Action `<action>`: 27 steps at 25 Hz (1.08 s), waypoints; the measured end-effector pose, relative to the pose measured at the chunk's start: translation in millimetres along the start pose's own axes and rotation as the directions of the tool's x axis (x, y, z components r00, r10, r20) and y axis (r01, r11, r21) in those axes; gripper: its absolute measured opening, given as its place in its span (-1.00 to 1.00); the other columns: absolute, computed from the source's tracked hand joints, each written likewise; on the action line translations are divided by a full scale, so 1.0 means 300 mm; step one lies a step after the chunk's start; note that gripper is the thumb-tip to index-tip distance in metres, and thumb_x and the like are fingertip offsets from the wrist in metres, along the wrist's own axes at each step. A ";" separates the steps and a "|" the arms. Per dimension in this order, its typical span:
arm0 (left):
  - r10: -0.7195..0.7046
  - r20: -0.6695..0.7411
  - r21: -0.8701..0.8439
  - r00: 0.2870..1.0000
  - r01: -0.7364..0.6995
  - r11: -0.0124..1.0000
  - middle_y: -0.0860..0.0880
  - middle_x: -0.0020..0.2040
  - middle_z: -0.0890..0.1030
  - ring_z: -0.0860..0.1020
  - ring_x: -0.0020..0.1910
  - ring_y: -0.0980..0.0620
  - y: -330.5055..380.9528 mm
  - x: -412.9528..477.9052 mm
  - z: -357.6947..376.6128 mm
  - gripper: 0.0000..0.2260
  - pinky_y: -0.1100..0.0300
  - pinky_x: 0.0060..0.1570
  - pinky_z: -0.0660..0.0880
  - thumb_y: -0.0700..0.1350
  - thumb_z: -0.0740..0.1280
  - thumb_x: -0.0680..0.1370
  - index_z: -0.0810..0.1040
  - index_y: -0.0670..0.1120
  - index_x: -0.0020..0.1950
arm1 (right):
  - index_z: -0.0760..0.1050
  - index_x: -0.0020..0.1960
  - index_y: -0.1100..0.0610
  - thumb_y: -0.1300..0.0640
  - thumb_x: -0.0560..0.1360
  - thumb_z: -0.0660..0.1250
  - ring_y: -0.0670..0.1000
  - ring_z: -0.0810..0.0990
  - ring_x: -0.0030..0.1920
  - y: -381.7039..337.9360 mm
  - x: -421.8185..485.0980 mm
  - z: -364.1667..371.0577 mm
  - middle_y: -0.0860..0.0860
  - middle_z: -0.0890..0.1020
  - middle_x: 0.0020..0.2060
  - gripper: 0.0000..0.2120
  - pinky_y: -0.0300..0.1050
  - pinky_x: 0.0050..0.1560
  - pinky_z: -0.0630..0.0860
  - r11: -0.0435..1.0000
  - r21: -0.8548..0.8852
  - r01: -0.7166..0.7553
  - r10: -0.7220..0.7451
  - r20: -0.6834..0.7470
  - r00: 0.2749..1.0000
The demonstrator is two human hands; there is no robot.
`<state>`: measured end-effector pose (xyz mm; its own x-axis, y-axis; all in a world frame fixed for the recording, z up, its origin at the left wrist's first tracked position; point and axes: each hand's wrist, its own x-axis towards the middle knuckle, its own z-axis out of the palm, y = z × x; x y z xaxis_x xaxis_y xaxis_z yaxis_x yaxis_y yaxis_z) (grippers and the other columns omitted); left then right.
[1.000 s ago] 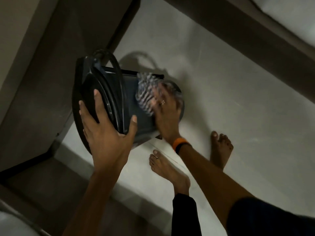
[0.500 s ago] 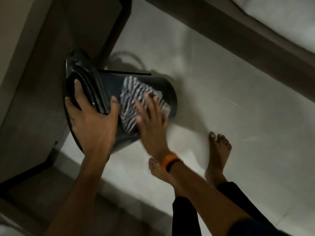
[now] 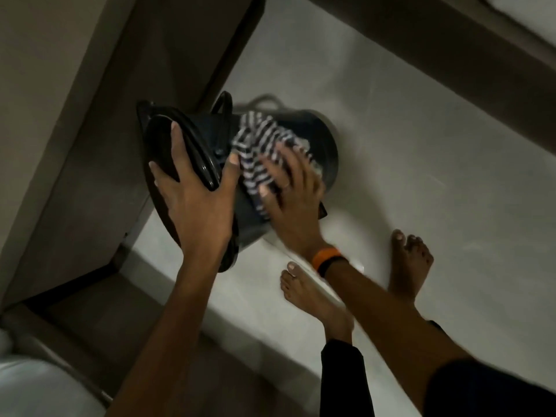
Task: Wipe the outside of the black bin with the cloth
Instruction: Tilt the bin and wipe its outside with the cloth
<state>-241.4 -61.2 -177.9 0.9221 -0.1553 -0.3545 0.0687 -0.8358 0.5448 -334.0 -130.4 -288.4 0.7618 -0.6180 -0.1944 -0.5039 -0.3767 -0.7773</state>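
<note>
Cloth (image 3: 264, 152) under the flat, open right hand (image 3: 291, 194) on the tilted black bin (image 3: 322, 152), left hand (image 3: 195, 200) clasping its lid (image 3: 168, 139).

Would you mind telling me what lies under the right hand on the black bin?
The right hand presses a black-and-white striped cloth flat against the side of the black plastic bin. The bin wall beneath the cloth is hidden.
</note>
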 end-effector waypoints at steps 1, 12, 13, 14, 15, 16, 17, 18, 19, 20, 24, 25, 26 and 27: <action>0.022 0.017 0.011 1.000 -0.022 1.000 -0.17 0.72 -0.05 0.10 0.68 -0.24 -0.012 0.000 -0.008 -0.12 -0.33 0.54 0.25 0.40 0.38 0.43 -0.02 0.35 0.63 | 0.20 0.60 -0.08 -0.13 0.69 0.06 0.10 0.11 0.66 0.052 0.076 -0.023 -0.01 0.17 0.65 -0.51 0.22 0.66 -0.08 0.982 0.034 -0.184 0.185 -0.024 0.983; 0.032 0.206 -0.007 0.978 -0.031 1.000 -0.17 0.72 -0.20 -0.15 0.70 -0.22 0.042 -0.012 -0.015 0.19 -0.42 0.57 0.08 -0.03 0.62 0.30 -0.15 0.29 0.66 | -0.01 0.52 -0.49 -0.23 0.69 0.00 -0.02 -0.10 0.71 -0.090 -0.121 -0.039 -0.39 -0.05 0.63 -0.56 0.27 0.65 -0.11 0.889 0.458 -0.010 -0.005 0.033 0.999; 0.020 0.207 -0.034 0.978 -0.014 0.999 -0.16 0.72 -0.14 -0.06 0.70 -0.23 0.040 -0.017 -0.023 0.18 -0.37 0.57 0.15 -0.12 0.61 0.32 -0.13 0.28 0.67 | 0.04 0.53 -0.45 -0.18 0.70 0.04 0.00 -0.07 0.71 -0.051 -0.094 -0.045 -0.32 0.00 0.65 -0.56 0.28 0.66 -0.10 0.909 0.417 -0.022 0.011 0.028 1.000; 0.006 0.201 -0.052 0.979 0.005 0.999 -0.15 0.72 -0.09 0.05 0.68 -0.23 0.038 -0.022 -0.029 0.17 -0.33 0.54 0.26 -0.18 0.59 0.33 -0.11 0.29 0.66 | 0.08 0.56 -0.33 -0.11 0.70 0.07 0.03 -0.05 0.71 0.008 -0.049 -0.050 -0.20 0.05 0.67 -0.55 0.30 0.67 -0.10 0.929 0.357 -0.097 0.097 0.018 0.995; -0.011 0.192 -0.058 0.981 0.023 0.998 -0.13 0.71 -0.06 0.14 0.65 -0.23 0.040 -0.024 -0.033 0.16 -0.30 0.50 0.35 -0.21 0.56 0.32 -0.11 0.32 0.65 | 0.10 0.61 -0.17 -0.04 0.72 0.08 0.06 -0.04 0.71 0.065 0.017 -0.063 -0.08 0.06 0.68 -0.52 0.31 0.68 -0.11 0.920 0.316 -0.231 0.239 0.013 0.971; -0.030 0.183 -0.051 0.983 0.040 0.998 -0.13 0.71 -0.06 0.17 0.64 -0.24 0.049 -0.028 -0.029 0.15 -0.29 0.46 0.39 -0.20 0.53 0.30 -0.10 0.35 0.64 | 0.09 0.64 -0.06 -0.01 0.73 0.08 0.06 -0.04 0.71 0.123 0.085 -0.087 -0.02 0.05 0.69 -0.51 0.29 0.68 -0.11 0.865 0.322 -0.384 0.397 0.026 0.917; -0.052 0.177 -0.028 0.983 0.058 0.998 -0.14 0.72 -0.09 0.14 0.65 -0.27 0.064 -0.028 -0.018 0.14 -0.31 0.46 0.39 -0.18 0.50 0.28 -0.11 0.37 0.63 | 0.06 0.65 -0.02 -0.01 0.74 0.06 0.05 -0.06 0.71 0.168 0.137 -0.109 -0.02 0.03 0.70 -0.50 0.25 0.69 -0.12 0.785 0.353 -0.509 0.524 0.060 0.850; -0.081 0.175 0.000 0.981 0.082 0.997 -0.15 0.72 -0.12 0.08 0.66 -0.28 0.083 -0.024 -0.005 0.13 -0.35 0.47 0.34 -0.17 0.49 0.27 -0.11 0.36 0.63 | 0.03 0.66 -0.02 -0.04 0.75 0.03 0.03 -0.08 0.71 0.185 0.163 -0.122 -0.03 0.01 0.70 -0.49 0.22 0.69 -0.14 0.730 0.364 -0.579 0.586 0.104 0.804; -0.122 0.167 0.023 0.978 0.119 0.993 -0.16 0.72 -0.12 0.03 0.67 -0.29 0.105 -0.014 0.007 0.12 -0.38 0.48 0.30 -0.18 0.48 0.28 -0.11 0.34 0.63 | 0.00 0.67 -0.04 -0.08 0.74 0.00 0.03 -0.10 0.71 0.164 0.152 -0.126 -0.02 -0.02 0.70 -0.48 0.23 0.69 -0.15 0.734 0.363 -0.575 0.570 0.131 0.811; -0.171 0.152 0.024 0.973 0.169 0.985 -0.17 0.72 -0.09 0.03 0.67 -0.29 0.125 0.004 0.018 0.12 -0.39 0.48 0.29 -0.20 0.48 0.30 -0.10 0.31 0.65 | -0.02 0.66 -0.08 -0.12 0.73 -0.02 0.06 -0.11 0.71 0.126 0.107 -0.113 -0.01 -0.04 0.70 -0.47 0.27 0.69 -0.15 0.784 0.353 -0.511 0.498 0.135 0.857; -0.235 0.151 -0.187 0.960 0.262 0.947 -0.17 0.64 0.23 0.32 0.56 -0.25 0.173 0.133 0.004 0.14 -0.23 0.43 0.44 -0.09 0.54 0.21 0.00 0.14 0.69 | 0.02 0.60 -0.35 -0.19 0.71 -0.02 -0.07 -0.17 0.70 -0.073 -0.175 -0.031 -0.28 -0.09 0.67 -0.53 0.34 0.63 -0.08 0.895 0.439 -0.074 0.044 0.078 0.996; -0.200 0.134 -0.155 0.971 0.220 0.963 -0.14 0.62 0.29 0.38 0.52 -0.20 0.171 0.148 -0.009 0.14 -0.19 0.43 0.46 -0.02 0.56 0.20 0.04 0.11 0.68 | 0.13 0.58 -0.33 -0.17 0.72 0.01 -0.10 -0.11 0.70 -0.067 -0.165 -0.028 -0.31 -0.02 0.66 -0.56 0.29 0.63 -0.08 0.903 0.426 -0.046 0.021 0.063 0.998; -0.136 0.131 -0.075 0.982 0.147 0.986 -0.11 0.61 0.31 0.38 0.52 -0.17 0.156 0.139 -0.031 0.12 -0.16 0.46 0.44 0.03 0.58 0.21 0.06 0.11 0.67 | 0.22 0.56 -0.27 -0.13 0.71 0.03 -0.08 -0.03 0.69 -0.036 -0.115 -0.027 -0.27 0.06 0.65 -0.58 0.26 0.64 -0.07 0.918 0.386 -0.088 0.078 0.043 0.996; -0.050 0.160 0.027 0.986 0.046 0.999 -0.09 0.65 0.25 0.31 0.58 -0.15 0.129 0.121 -0.053 0.12 -0.17 0.52 0.36 0.06 0.60 0.24 0.04 0.12 0.68 | 0.27 0.55 -0.20 -0.10 0.71 0.04 -0.02 0.04 0.68 0.005 -0.045 -0.027 -0.17 0.14 0.65 -0.59 0.27 0.66 -0.04 0.927 0.326 -0.183 0.182 0.034 0.983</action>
<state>-199.2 -90.8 -157.4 0.8448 -0.1955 -0.4980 0.1008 -0.8560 0.5070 -348.5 -128.2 -282.1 0.6707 -0.6523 -0.3532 -0.4742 -0.0110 -0.8803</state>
